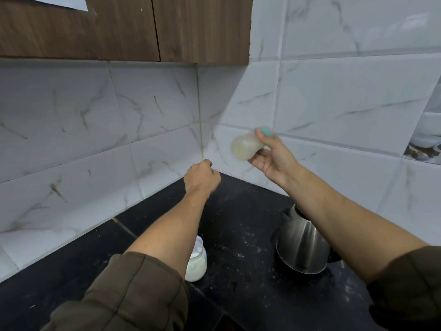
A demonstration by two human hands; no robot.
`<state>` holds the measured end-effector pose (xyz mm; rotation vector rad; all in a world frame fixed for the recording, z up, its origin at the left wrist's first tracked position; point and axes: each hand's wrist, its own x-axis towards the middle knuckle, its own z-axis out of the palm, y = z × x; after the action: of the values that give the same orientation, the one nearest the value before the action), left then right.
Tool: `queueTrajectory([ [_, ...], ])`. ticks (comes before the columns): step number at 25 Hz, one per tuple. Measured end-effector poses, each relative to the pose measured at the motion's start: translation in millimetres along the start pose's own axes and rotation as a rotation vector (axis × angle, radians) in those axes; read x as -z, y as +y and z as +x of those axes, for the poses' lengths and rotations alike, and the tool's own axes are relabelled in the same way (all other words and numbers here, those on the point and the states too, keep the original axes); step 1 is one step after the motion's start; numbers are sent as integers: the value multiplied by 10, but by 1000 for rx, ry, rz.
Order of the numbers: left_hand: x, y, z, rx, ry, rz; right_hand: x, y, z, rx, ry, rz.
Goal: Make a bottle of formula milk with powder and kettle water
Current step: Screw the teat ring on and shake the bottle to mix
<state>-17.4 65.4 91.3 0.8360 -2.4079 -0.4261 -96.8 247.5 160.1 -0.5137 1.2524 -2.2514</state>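
Head view: milky bottle [244, 148] held aloft near the tiled corner, blurred.
Its long axis lies nearly level, base toward the lower left, teal cap [266, 131] up and right; the right hand [274, 161] grasps its neck end, thumb on top, fingers beneath; the left hand [202, 176] is clenched on nothing, nearby; 1 powder jar [198, 263] and 1 kettle [301, 242] stand on the black counter [238, 223] below.

A home kitchen is shown. Dark wood-grain wall cupboards [119, 27] are hung at 11 o'clock above a corner clad in white marble-look tiles [155, 103]. A black stone bench [238, 211], flecked with white specks, is fitted into that corner. On it a steel electric kettle [301, 244] is stood at 5 o'clock and a jar of white powder [198, 266] at 6 o'clock. A decorative picture tile [427, 137] is set into the wall at 3 o'clock.
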Motion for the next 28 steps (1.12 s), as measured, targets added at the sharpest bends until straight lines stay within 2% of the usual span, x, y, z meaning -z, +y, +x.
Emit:
queueTrajectory([
  [2,2,36,7,-14,-3,9,-5,55,-84,-41,-167,-220],
  [3,8,54,9,-18,-2,13,1,72,-101,-40,-206,-257],
  [5,4,53,17,-19,-3,13,-3,67,-85,21,-131,-165],
  [8,-3,32,-9,-4,1,14,-7,23,40,49,104,147],
  [9,-12,29,-10,-2,-3,10,-19,9,36,32,95,160],
  [12,-34,41,-6,-9,-15,11,-68,4,-102,-34,-157,-173],
  [14,-25,46,8,-11,-17,16,-91,4,-154,-36,-260,-272],
  [15,-12,42,11,-5,-17,11,-100,-5,-143,-5,-229,-240],
  [17,12,20,8,3,-8,9,-106,-41,-62,49,-54,-44],
  [19,21,-3,4,2,1,18,-88,-47,29,36,74,146],
  [20,20,-9,8,2,2,18,-95,-34,17,16,55,128],
  [23,2,-9,20,-3,-7,20,-121,45,-97,-33,-173,-215],
  [24,-4,-11,23,-6,-4,22,-122,61,-116,-30,-223,-261],
  [26,9,-23,20,-1,-3,12,-126,49,-109,21,-168,-184],
  [28,13,-40,19,6,4,11,-115,6,-33,45,15,31],
])
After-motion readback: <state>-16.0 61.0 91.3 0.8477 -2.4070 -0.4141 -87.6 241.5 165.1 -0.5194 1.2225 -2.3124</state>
